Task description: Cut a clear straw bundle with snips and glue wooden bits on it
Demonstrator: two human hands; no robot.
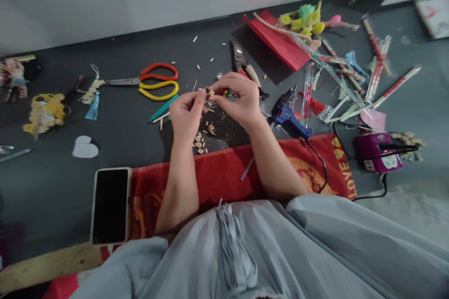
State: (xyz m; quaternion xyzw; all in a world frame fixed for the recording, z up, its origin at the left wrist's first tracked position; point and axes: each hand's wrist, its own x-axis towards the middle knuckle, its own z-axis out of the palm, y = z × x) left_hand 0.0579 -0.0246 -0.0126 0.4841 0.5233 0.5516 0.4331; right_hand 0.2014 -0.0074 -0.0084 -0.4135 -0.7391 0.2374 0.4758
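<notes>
My left hand (186,113) and my right hand (242,96) meet over the middle of the dark table, fingertips nearly touching. Between them they pinch a small beige craft piece (211,93) with dark green bits; the fingers cover most of it. A thin pale strand sticks up by the left fingertips. Below the hands lie several tiny beige cut pieces (199,142) and crumbs. A teal pen-like tool (163,108) rests left of my left hand. Pliers (240,56) lie just behind my right hand, and a blue glue gun (289,117) is to its right.
Scissors (140,81) with red and yellow handles lie at the left, near yellow yarn (45,112). A phone (111,205) lies by the red towel (224,173). Wrapped sticks (380,70), red paper (277,42) and a purple power box (377,152) with cables fill the right.
</notes>
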